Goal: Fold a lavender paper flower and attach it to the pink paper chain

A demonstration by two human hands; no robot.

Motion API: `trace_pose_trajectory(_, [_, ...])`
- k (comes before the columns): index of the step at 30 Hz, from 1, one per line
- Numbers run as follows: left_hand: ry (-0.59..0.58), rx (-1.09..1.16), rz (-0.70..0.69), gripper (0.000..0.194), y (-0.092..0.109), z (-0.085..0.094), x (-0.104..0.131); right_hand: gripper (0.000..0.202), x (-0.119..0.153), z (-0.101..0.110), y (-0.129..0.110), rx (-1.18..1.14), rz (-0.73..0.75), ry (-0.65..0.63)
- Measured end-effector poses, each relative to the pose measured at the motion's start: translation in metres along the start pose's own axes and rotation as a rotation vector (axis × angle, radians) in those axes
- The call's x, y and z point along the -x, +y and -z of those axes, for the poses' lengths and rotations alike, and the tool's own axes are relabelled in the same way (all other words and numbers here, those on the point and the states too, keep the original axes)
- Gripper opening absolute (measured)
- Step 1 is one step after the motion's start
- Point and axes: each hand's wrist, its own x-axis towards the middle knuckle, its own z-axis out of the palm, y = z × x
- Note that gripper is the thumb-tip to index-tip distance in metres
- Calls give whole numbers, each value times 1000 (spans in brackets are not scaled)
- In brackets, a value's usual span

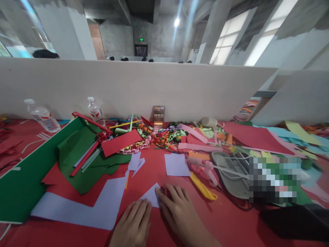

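Observation:
A small folded piece of light purple paper (152, 195), roughly triangular, lies on the red tabletop between my hands. My left hand (135, 219) rests flat at its left side, fingers stretched out and close together. On the other side my right hand (178, 209) touches the right edge with a fingertip, its fingers slightly apart. The lower part of the paper is partly covered by the hands. Just beyond lies a purple paper square (177, 164). A yellow utility knife (203, 186) and a pink glue gun (204, 167) lie to its right.
An L-shaped purple sheet (77, 211) and green paper (87, 178) lie left, beside a green board (31, 178). Paper chains (164, 137) heap at the back. A grey tray (231, 181) stands right. Two bottles, one a leaning water bottle (46, 116), are near the white partition (128, 85).

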Motion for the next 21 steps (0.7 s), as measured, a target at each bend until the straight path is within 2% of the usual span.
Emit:
trace_pose_trajectory(7, [-47,65,81,37,-1,5,1,64,12,-4,12,98,27,-40])
trace_pose_trajectory(12, [-59,85,150,33,3,4,-1,73,28,-11,27,167,22,16])
trace_pose_trajectory(16, [-68,105,148,33,1,4,-2,69,31,-2,29,201,17,88])
trace_pose_trajectory(18, [-68,111,145,32,1,4,-3,64,27,10,24,166,78,75])
trace_pose_trajectory(21, [-62,117,134,31,-1,4,-3,57,15,27,14,52,277,-43])
